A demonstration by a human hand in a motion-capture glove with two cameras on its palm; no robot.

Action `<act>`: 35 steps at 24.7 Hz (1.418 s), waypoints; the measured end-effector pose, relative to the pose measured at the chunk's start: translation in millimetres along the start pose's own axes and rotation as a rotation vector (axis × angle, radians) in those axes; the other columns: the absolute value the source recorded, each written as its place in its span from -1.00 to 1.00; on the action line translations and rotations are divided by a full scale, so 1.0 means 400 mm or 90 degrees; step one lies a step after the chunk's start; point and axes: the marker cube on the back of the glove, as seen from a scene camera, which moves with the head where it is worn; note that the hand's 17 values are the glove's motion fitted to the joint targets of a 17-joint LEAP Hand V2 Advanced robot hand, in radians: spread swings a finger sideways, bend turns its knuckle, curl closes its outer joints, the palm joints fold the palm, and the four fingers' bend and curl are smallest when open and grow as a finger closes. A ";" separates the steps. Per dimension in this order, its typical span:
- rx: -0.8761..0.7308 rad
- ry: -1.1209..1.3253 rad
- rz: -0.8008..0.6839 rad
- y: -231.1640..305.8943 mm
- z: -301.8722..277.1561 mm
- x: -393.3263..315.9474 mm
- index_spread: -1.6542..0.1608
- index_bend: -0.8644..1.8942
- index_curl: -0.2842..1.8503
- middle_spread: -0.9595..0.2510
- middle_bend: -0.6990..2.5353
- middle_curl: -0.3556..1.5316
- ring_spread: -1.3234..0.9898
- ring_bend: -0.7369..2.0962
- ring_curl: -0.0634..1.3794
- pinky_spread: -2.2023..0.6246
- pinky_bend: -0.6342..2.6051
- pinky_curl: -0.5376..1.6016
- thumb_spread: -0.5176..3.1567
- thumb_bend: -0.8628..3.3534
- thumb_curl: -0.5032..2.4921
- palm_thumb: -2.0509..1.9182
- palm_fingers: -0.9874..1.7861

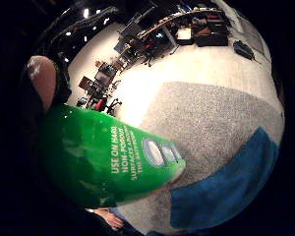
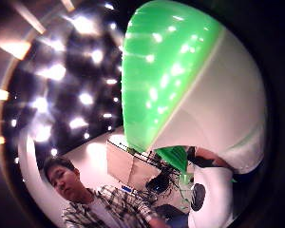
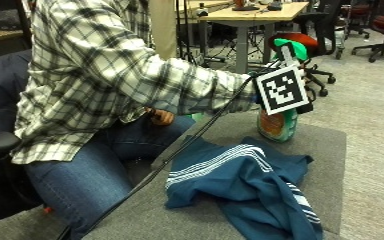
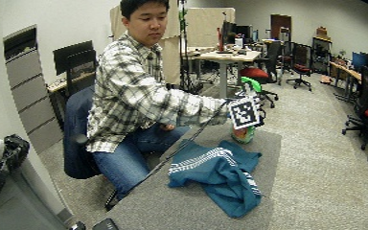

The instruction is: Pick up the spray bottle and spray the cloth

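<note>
In the outside view we see a person in a plaid shirt seated at a grey table [image 3: 325, 150], reaching toward the upper right of the frame. The right hand [image 3: 304, 106] is mostly hidden behind its marker; only a black edge of the glove shows beside the bottle [image 3: 276, 125]. The bottle is green, with a green and white spray head at its top, and its base looks to be at or just above the tabletop; we cannot tell whether it touches.

The little-finger palm view is filled at its lower left by the bottle's green body, with a fingertip [image 1: 42, 81] lying against it, so we take the fingers to be wrapped round the bottle. The thumb-side view shows the green and white spray head close to the palm.

The cloth [image 3: 245, 185], blue with white stripes, lies crumpled on the table at the lower centre, near the bottle but apart from it.

The bare hand [image 3: 159, 116] rests by the person's lap, at the table's edge.
</note>
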 end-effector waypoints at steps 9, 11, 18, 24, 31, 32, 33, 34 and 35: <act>-0.006 0.019 -0.001 0.001 0.003 0.007 0.55 -0.27 -0.14 0.46 -0.30 -0.01 0.03 -0.13 -0.20 0.53 -0.42 -0.11 -0.42 -0.61 -0.15 0.54 0.51; -0.013 0.030 0.000 0.004 0.003 0.012 0.55 -0.28 -0.14 0.46 -0.30 -0.01 0.03 -0.13 -0.20 0.53 -0.42 -0.11 -0.42 -0.61 -0.16 0.54 0.51; -0.036 0.052 0.013 0.000 -0.013 0.000 0.55 -0.27 -0.17 0.46 -0.33 -0.03 0.05 -0.16 -0.22 0.59 -0.46 -0.13 -0.39 -0.61 -0.17 0.53 0.37; -0.085 0.062 0.039 0.018 -0.032 -0.002 0.51 -0.30 -0.20 0.47 -0.38 -0.07 0.09 -0.25 -0.25 0.65 -0.49 -0.13 -0.30 -0.61 -0.19 0.49 0.04; -0.110 0.095 0.065 0.027 -0.061 -0.002 0.43 -0.35 -0.35 0.46 -0.46 -0.15 0.14 -0.27 -0.33 0.68 -0.41 -0.14 -0.24 -0.61 -0.23 0.44 -0.18; -0.113 0.100 0.069 0.027 -0.065 -0.002 0.42 -0.36 -0.36 0.46 -0.47 -0.16 0.15 -0.27 -0.33 0.68 -0.39 -0.13 -0.24 -0.61 -0.24 0.43 -0.21; -0.115 0.104 0.074 0.027 -0.067 -0.002 0.42 -0.36 -0.38 0.45 -0.48 -0.17 0.16 -0.27 -0.34 0.69 -0.37 -0.13 -0.24 -0.61 -0.24 0.43 -0.24; -0.118 0.108 0.079 0.026 -0.068 -0.002 0.41 -0.36 -0.39 0.46 -0.47 -0.18 0.16 -0.26 -0.34 0.69 -0.36 -0.13 -0.23 -0.61 -0.24 0.42 -0.26; -0.122 0.113 0.083 0.027 -0.070 -0.003 0.41 -0.35 -0.41 0.46 -0.47 -0.18 0.17 -0.26 -0.35 0.69 -0.35 -0.12 -0.23 -0.61 -0.25 0.42 -0.27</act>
